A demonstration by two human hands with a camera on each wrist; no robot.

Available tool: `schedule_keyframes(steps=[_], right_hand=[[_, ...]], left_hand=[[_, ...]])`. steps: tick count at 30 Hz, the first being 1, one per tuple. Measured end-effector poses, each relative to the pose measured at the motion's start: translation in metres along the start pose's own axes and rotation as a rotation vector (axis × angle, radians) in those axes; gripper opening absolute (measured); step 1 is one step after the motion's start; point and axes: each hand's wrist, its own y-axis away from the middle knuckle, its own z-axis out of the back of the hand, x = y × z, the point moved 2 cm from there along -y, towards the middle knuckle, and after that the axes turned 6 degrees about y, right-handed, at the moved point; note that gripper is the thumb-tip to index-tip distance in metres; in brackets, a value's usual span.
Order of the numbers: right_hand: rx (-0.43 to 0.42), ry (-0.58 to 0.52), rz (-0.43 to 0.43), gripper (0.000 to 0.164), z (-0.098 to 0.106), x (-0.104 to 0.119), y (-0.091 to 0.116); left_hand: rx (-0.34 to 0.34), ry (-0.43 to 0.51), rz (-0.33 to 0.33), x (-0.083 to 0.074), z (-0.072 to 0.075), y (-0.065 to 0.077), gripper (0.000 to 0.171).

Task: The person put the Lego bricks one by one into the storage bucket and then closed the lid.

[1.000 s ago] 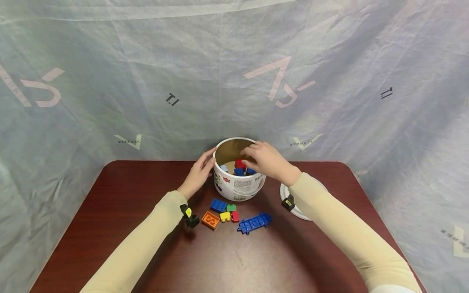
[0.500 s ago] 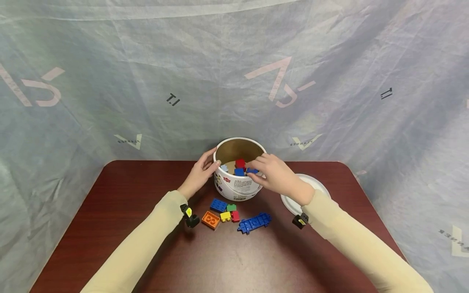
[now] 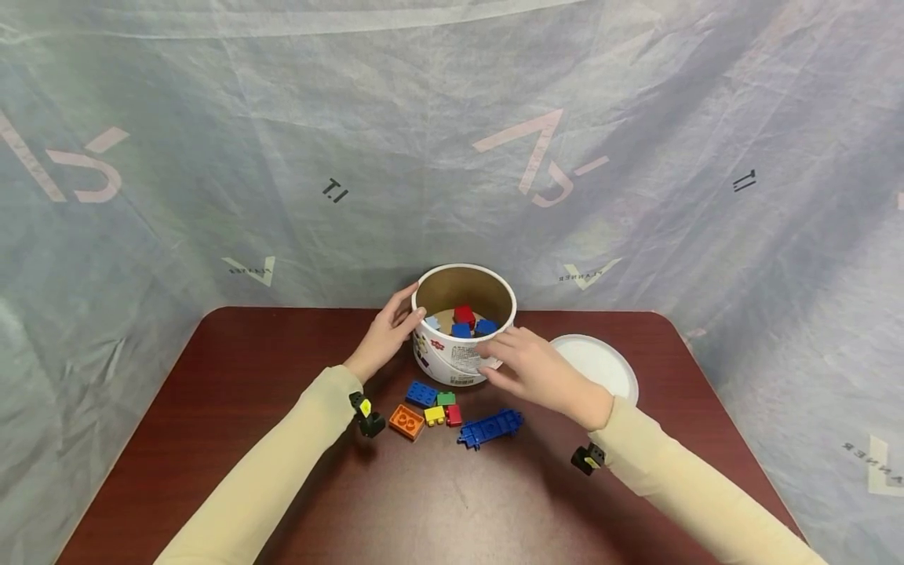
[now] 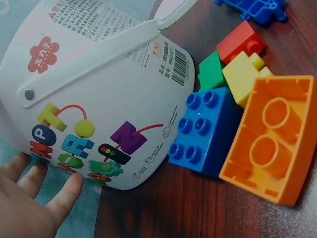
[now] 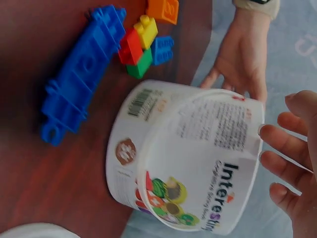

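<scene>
A white bucket (image 3: 459,365) with printed letters and a strap handle stands at the back of the table. Inside it lie a red block (image 3: 464,315) and two blue blocks (image 3: 461,330), beside a pale blue piece (image 3: 432,322). My left hand (image 3: 384,333) rests against the bucket's left side, thumb at the rim; in the left wrist view its fingertips (image 4: 74,184) touch the printed wall. My right hand (image 3: 540,369) hovers by the bucket's front right, fingers loosely bent, and the right wrist view shows nothing between those fingers (image 5: 282,141).
Before the bucket lie a studded blue block (image 3: 421,394), a green block (image 3: 446,399), a yellow block (image 3: 434,416), a red block (image 3: 453,415) and an upturned orange block (image 3: 406,422). A long blue piece (image 3: 490,428) lies right of them. A white lid (image 3: 600,365) rests farther right.
My right hand has come out of the bucket and moved right and toward me, past the rim. The left hand stays at the bucket, its thumb now at the rim.
</scene>
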Motion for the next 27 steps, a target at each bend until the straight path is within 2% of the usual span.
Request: schedule_keyframes(steps=[9,21,27], right_hand=[[0.035,-0.016,0.047,0.032,-0.032,0.011,0.018],[0.14,-0.109,0.019,0.019,-0.064,0.018,0.026],[0.157,-0.138,0.007,0.02,-0.077,0.019,0.03]], left_hand=[[-0.009,-0.007,0.022,0.0,-0.001,0.001,0.064],[0.006,-0.02,0.019,-0.004,0.005,-0.003,0.065],[0.021,-0.024,0.03,-0.006,0.008,-0.005,0.064]])
